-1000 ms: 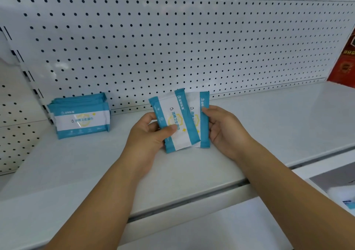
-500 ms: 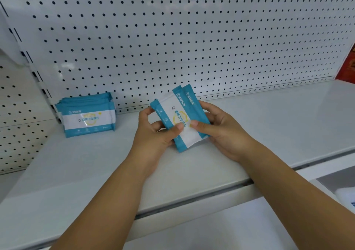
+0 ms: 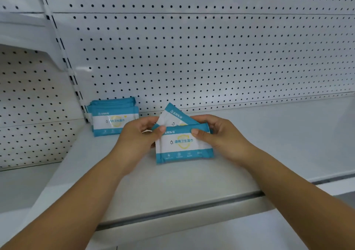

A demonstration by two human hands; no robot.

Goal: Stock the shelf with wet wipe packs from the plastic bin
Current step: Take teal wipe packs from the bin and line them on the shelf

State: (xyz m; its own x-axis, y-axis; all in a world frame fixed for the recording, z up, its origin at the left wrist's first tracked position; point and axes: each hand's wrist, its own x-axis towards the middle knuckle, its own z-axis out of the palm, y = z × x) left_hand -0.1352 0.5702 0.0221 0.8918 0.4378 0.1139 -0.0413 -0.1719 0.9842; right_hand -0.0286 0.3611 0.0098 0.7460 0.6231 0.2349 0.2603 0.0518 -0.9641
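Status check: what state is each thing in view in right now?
Front pack: level, label toward the camera.
Rear pack: tilted, behind the front one.
Stacked packs: lying on the shelf, untouched.
Left hand: pinching the front pack's top corner.
Right hand: pinching its other top corner.

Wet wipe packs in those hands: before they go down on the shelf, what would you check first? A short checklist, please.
1. Grip: left hand and right hand both pinch the front pack: ok.
2. Front pack level, label facing out: ok.
3. Rear pack squared with it: not ok, it pokes up tilted.
4. Bare shelf right of the stack: ok.
5. Number of packs held: cannot tell beyond two.
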